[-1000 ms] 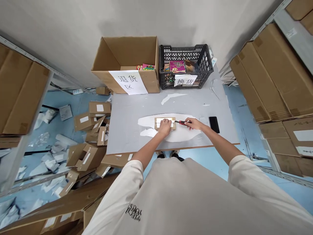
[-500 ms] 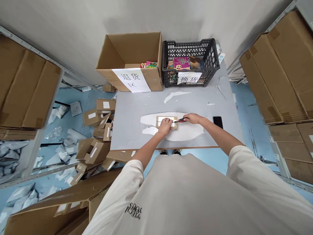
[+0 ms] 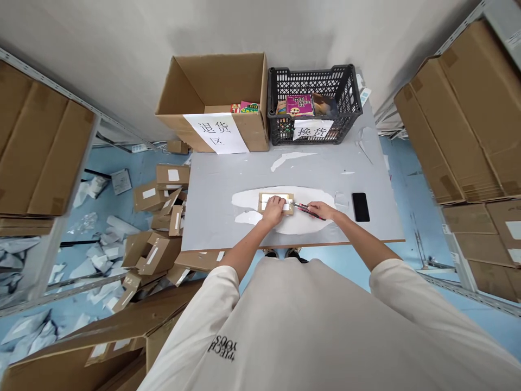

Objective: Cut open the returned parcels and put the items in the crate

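Observation:
On the white patch (image 3: 307, 222) of the table lies a small flat cardboard box (image 3: 263, 199) with a white label on top. My left hand (image 3: 274, 209) presses on it, its fingers curled over the label. From the right, my right hand (image 3: 321, 209) grips a red-and-black utility knife (image 3: 304, 207). The knife's tip touches or nearly touches the box's right end; I cannot tell how deep it sits. Its handle slants down to the right, sticking out below my fingers.
A large open cardboard box (image 3: 226, 133) and a black plastic crate (image 3: 344, 133), each with booklets inside, stand at the table's back. A phone (image 3: 360, 207) lies on the right. Cartons (image 3: 158, 252) pile up on the left floor; big cartons (image 3: 451, 117) flank the right.
My right hand has come nearer to me and turned the utility knife from almost level to slanting down rightward. My left hand stays on the small box.

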The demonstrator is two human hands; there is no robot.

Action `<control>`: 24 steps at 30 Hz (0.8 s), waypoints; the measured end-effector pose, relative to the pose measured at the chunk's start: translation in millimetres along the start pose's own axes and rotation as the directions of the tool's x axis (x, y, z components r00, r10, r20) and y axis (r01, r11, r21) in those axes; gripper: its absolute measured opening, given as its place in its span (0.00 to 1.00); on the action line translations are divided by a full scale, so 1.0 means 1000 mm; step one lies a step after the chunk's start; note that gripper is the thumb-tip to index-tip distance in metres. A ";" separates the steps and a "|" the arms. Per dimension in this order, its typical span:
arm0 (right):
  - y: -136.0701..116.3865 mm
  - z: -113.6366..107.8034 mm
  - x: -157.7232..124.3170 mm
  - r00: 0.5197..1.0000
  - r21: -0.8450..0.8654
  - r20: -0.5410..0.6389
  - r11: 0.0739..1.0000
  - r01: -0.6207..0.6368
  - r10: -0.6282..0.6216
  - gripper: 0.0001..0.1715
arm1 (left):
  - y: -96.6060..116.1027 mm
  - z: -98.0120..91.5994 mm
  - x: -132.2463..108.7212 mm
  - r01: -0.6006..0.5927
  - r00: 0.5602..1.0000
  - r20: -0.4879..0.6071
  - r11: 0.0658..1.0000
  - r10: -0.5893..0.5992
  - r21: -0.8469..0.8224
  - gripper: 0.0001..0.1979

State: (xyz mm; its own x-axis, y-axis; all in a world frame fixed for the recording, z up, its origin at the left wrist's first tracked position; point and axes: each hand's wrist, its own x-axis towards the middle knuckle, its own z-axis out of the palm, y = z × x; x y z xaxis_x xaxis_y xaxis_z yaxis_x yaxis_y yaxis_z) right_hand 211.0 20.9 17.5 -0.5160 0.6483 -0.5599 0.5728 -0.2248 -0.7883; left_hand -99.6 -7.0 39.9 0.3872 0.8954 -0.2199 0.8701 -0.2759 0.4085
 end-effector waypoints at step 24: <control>-0.020 0.019 -0.027 0.964 0.162 -0.221 0.980 -0.113 0.147 0.23 | 0.003 -0.002 -0.004 -0.049 0.999 -0.021 0.998 0.050 0.034 0.24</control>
State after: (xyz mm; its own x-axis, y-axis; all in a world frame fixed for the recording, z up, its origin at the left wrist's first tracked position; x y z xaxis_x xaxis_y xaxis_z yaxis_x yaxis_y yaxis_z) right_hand 201.4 -6.0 44.2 -0.2724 0.7526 -0.5995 0.5167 -0.4112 -0.7510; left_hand -99.1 -11.0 44.2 0.4236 0.8877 -0.1803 0.8599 -0.3314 0.3883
